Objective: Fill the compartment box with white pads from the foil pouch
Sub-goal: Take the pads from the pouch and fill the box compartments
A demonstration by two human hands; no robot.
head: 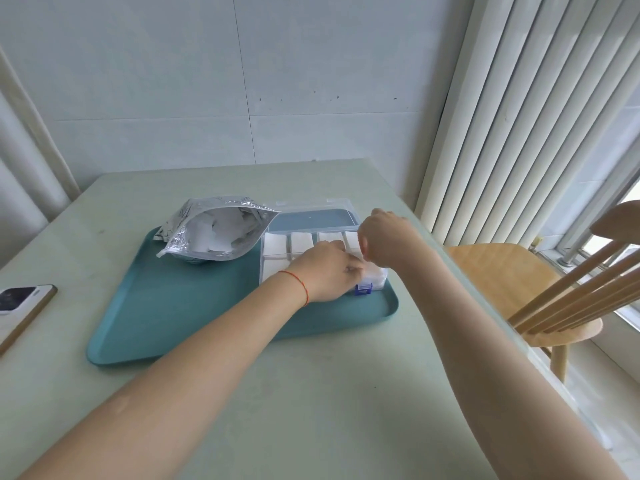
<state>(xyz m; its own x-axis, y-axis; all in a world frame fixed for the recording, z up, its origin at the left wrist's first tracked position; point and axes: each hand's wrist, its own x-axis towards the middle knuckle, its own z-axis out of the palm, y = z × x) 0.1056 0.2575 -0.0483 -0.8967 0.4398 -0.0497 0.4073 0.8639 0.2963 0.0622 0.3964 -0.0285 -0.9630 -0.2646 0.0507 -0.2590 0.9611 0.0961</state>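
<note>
Both hands are working at the near right corner of the compartment box point(304, 252). Left hand point(325, 271), red string on wrist, is lying over the box w/ fingers curled onto white pads point(372, 276); exact grip can't tell. Right hand point(384, 237) is hovering just above, fingers bent down, hold unclear. Box is sitting on the teal tray point(166, 306), lid open at the back, far compartments showing pads. Foil pouch point(214, 233) is lying open just left of it, on the tray too. Phone point(20, 306) is lying at the table's point(311, 393) left edge.
</note>
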